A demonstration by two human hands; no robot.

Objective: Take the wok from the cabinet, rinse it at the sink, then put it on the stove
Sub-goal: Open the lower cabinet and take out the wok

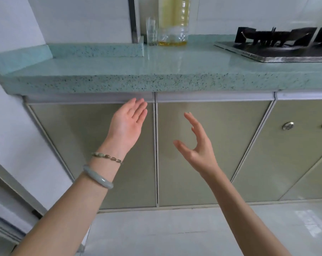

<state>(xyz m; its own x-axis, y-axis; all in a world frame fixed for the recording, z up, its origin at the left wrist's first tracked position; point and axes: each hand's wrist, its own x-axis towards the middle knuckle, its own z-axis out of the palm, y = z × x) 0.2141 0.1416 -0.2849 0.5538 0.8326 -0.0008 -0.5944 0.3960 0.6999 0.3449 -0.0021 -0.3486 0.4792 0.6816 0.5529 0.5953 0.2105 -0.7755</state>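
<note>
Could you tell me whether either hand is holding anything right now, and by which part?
Nothing is held: the left hand and right hand are both open and empty before the closed cabinet doors.

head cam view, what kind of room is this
Most likely a home kitchen. A gas stove is set into a green speckled countertop, closed cabinet doors run below it, and a large bottle of yellowish liquid, probably cooking oil, stands against the tiled wall.
</note>
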